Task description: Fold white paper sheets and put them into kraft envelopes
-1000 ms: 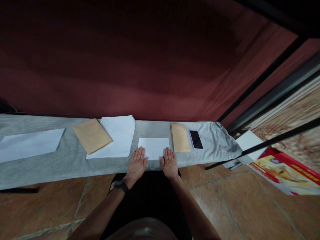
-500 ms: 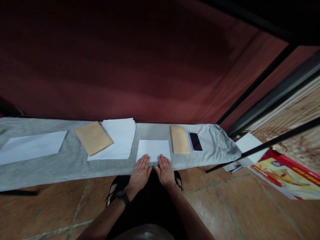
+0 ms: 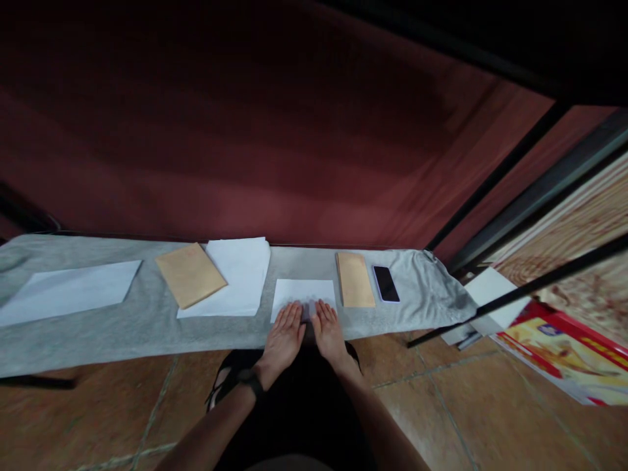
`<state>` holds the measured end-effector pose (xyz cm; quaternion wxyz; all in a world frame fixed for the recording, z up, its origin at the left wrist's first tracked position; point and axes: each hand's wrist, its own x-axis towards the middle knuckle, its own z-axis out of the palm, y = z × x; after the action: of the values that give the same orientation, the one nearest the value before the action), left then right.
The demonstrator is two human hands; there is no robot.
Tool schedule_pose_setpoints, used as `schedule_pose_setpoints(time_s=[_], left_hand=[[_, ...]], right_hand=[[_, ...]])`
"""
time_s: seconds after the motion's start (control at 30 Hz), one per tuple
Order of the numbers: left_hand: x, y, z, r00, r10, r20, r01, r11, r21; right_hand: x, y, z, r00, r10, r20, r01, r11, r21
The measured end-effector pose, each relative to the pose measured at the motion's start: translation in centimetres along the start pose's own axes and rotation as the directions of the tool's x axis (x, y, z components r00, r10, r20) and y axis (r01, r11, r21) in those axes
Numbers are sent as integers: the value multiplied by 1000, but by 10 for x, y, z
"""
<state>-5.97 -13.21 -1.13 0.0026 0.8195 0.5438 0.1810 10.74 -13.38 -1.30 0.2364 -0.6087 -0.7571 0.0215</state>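
Observation:
A white sheet of paper (image 3: 305,289), looking folded to a smaller size, lies flat at the front edge of the cloth-covered bench. My left hand (image 3: 285,333) rests on its near left part, fingers stretched out flat. On the near right part lies my right hand (image 3: 328,328), also flat, with the fingers extended. Between the two hands the paper's near edge looks shadowed and slightly raised. Just right of the paper sits a stack of brown envelopes (image 3: 356,281). A dark-screened phone (image 3: 386,284) lies beyond the envelopes.
Left of my hands, a brown envelope (image 3: 189,276) overlaps a stack of white paper (image 3: 245,275). Another white sheet (image 3: 78,288) lies farther left on the grey cloth (image 3: 161,333). A red and yellow box (image 3: 569,353) stands on the floor at right, near a black metal leg (image 3: 544,286).
Both hands have slid slightly farther onto the paper and the right hand has angled inward. The paper's near edge between them now looks lifted. The view has shifted a little.

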Motion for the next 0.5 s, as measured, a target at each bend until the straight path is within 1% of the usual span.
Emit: schedule_pose_setpoints(time_s=[0.1,0.2,0.27,0.37,0.47,0.5], left_hand=[[15,2,11,998,-3,56,4,1000,-9],[18,-5,17,995,-42,86,42,999,-2],[16,-10,17,993,-74,92,74,997,6],[16,-15,15,985,-147,88,145,989,27],[26,-15,15,969,-232,80,228,972,59],[32,-14,16,967,-241,83,236,969,66]], right_hand=[[27,-13,13,996,-41,82,38,998,44],[47,-10,23,992,-63,110,62,998,8],[56,-2,26,992,-68,108,72,997,-32],[66,11,28,996,-34,79,40,996,-85],[70,17,30,999,19,44,-14,993,-119],[71,18,31,999,29,40,-24,992,-124]])
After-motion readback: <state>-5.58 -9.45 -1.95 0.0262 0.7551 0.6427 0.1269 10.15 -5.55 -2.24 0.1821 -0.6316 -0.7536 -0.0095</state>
